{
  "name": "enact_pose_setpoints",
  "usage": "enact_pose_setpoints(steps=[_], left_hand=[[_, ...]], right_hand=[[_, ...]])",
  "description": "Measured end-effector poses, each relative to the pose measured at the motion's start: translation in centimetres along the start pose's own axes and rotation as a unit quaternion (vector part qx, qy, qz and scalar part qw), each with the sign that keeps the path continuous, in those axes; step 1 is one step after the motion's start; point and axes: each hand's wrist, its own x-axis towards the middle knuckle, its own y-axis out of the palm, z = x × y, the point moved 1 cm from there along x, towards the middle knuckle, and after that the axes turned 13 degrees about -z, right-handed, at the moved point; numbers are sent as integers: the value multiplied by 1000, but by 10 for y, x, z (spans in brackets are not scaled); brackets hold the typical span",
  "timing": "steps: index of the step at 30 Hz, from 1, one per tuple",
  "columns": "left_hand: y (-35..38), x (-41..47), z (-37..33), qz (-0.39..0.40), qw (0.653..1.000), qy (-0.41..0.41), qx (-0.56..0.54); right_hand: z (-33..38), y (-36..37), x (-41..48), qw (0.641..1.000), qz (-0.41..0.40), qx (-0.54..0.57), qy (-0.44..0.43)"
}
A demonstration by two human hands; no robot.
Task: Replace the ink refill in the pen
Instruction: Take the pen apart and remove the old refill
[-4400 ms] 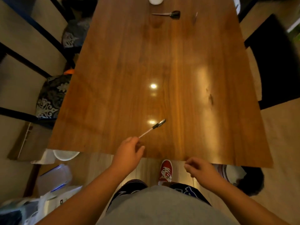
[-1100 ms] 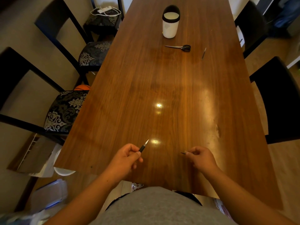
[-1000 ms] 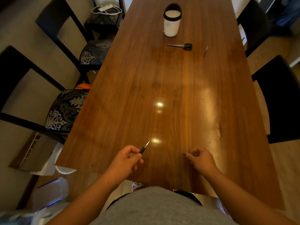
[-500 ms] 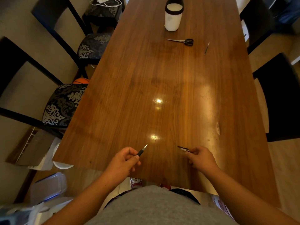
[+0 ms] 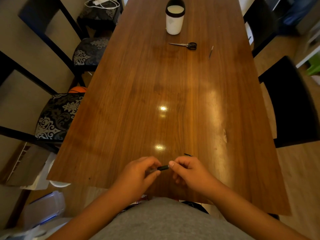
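My left hand and my right hand meet over the near edge of the wooden table. Between them I hold the pen: its dark grip section shows, the rest is hidden in my fingers. My right fingertips pinch its right end. A small dark piece, possibly the pen's cap or clip, lies on the table just beyond my right hand. A thin refill-like stick lies far away at the back right.
A white cup with a black rim stands at the far end, with scissors just in front of it. Patterned chairs line the left side and black chairs the right.
My hands were apart, the left with the pen, the right with a small dark piece. Now they have come together on the pen, and the dark piece lies on the table.
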Motion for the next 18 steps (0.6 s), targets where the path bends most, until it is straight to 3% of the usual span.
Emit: enact_pose_setpoints(steps=[7,11,15,18], left_hand=[[-3,0,-6,14,999,31,8],[-6,3,-11,76,991,-86,-74],[-13,9,-14,166,937,-225,-209],[-20,10,-14,225,878,-295,-302]], right_hand=[[-1,-2,-3,1000,-1,-3,1],[2,-5,-5,1000,2,6,-11],[7,-10,-10,999,19,8,-33],[12,-12,-12,998,40,6,-54]])
